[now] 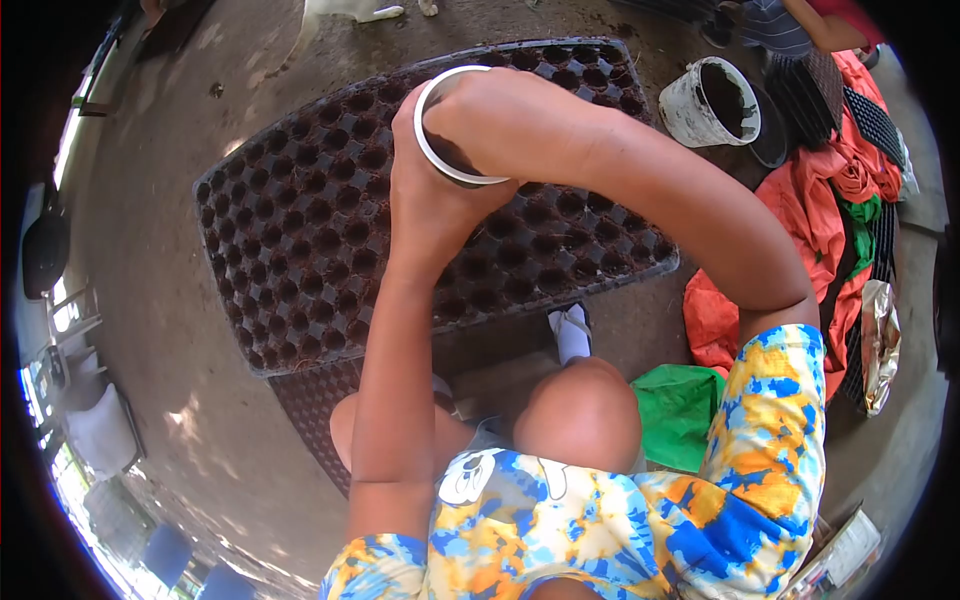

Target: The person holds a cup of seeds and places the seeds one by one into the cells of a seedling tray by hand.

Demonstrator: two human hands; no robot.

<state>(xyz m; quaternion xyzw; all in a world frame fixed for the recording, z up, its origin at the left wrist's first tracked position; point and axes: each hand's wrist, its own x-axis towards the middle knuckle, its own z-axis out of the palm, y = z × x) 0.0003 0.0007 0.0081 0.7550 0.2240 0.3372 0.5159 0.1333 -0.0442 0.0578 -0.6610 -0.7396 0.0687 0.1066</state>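
Note:
My left hand (432,205) is wrapped round a white-rimmed cup (419,132), held up over the tray. My right hand (497,115) reaches into the cup's mouth, its fingers hidden inside. Some dark brown material shows within the rim, but most of the contents are covered. Below both hands lies a large black seedling tray (350,232), its many round cells holding dark brown soil or similar material. The underside of the cup is hidden by my left hand.
Under the big tray's near edge, another dark tray (312,405) sticks out. A smeared white bucket (690,108) stands at upper right. Red sheeting (798,215) and a green bag (675,410) lie on the right. Another person (775,28) is at top right; a pale animal (335,8) is at the top.

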